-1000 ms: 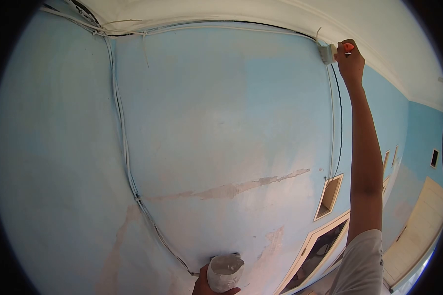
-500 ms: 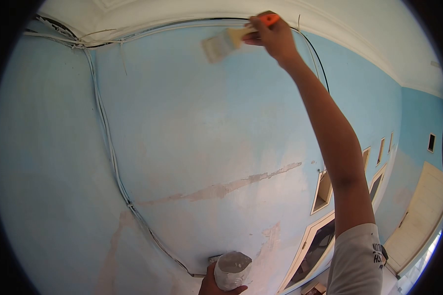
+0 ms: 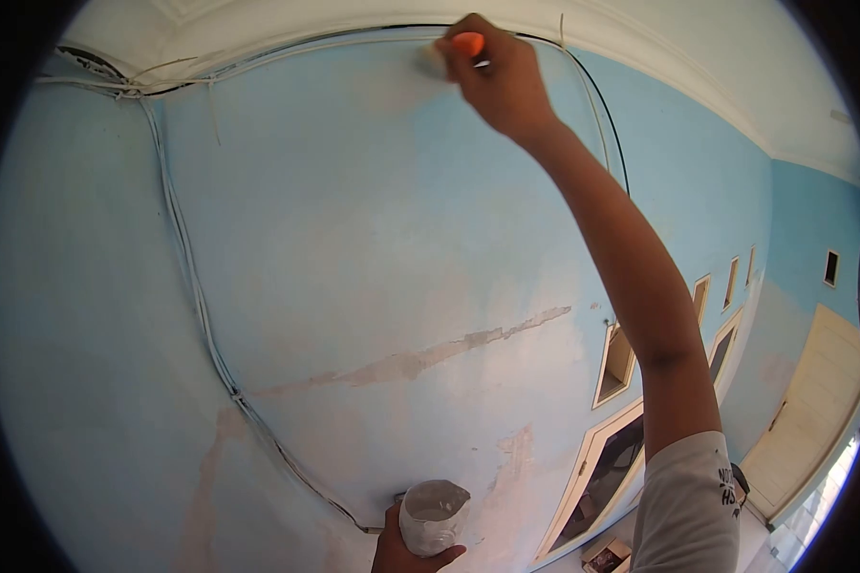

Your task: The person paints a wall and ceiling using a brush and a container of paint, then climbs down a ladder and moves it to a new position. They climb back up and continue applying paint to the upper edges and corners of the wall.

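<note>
High on the blue wall (image 3: pixel 354 210), just below the cables, my right hand (image 3: pixel 497 76) is closed round the orange handle of a brush (image 3: pixel 467 44). The brush head is blurred and mostly hidden behind the fingers, close to the wall. Low in the view, my left hand (image 3: pixel 413 557) holds a white-smeared container (image 3: pixel 434 519) with its open top facing up; whitish material shows inside. A cable end lies beside this hand.
Bundled cables (image 3: pixel 183 239) run down the wall's left part and along the ceiling edge. A cracked strip (image 3: pixel 411 364) crosses the wall. At right are small framed openings (image 3: pixel 615 365), a window (image 3: pixel 597 477) and a pale door (image 3: pixel 805 411).
My right hand has moved left with the brush, whose head has gone from plainly visible to mostly hidden. The view has shifted slightly; my left hand still holds the container.
</note>
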The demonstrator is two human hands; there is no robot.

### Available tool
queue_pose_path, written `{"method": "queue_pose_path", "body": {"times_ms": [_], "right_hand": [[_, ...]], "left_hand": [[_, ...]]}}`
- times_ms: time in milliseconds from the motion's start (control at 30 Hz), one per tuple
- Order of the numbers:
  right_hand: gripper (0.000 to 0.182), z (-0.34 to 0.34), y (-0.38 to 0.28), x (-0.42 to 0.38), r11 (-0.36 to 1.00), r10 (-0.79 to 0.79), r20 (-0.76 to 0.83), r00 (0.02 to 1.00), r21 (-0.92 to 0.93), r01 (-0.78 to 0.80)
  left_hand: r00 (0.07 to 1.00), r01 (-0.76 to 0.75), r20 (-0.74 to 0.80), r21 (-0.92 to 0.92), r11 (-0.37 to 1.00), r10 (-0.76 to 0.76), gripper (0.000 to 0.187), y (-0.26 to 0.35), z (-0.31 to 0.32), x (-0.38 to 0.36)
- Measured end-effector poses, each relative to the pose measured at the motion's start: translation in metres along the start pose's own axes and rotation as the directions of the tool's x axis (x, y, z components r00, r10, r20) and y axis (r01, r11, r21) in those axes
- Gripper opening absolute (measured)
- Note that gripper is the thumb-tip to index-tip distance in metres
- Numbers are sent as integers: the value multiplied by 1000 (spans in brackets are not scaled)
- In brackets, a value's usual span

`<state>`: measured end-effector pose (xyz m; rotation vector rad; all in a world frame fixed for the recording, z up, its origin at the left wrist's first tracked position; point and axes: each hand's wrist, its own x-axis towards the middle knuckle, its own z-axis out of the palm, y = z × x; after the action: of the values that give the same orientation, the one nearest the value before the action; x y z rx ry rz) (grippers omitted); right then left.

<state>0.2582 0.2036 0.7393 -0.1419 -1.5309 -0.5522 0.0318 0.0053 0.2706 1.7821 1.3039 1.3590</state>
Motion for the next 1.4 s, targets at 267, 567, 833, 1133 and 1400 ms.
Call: {"method": "queue_pose_path", "body": {"times_ms": [267, 567, 833, 1133, 1400], "right_hand": [[8, -12, -69, -79, 932, 17, 912, 410, 134, -338], [10, -25, -4, 49, 890, -369, 357, 858, -131, 437], [18, -47, -59, -169, 932, -310, 769, 560, 128, 340], [12, -43, -14, -48, 1000, 20, 725, 689, -4, -25], [13, -51, 13, 50, 826, -353, 522, 776, -216, 521]], "left_hand": [[995, 55, 86, 10, 998, -56, 120, -1, 13, -10], [993, 114, 35, -31, 993, -113, 118, -11, 18, -4], [995, 94, 44, -74, 993, -91, 117, -17, 15, -9], [999, 35, -12, 28, 999, -35, 116, -4, 11, -1], [999, 43, -21, 25, 999, -42, 118, -15, 19, 3]]}}
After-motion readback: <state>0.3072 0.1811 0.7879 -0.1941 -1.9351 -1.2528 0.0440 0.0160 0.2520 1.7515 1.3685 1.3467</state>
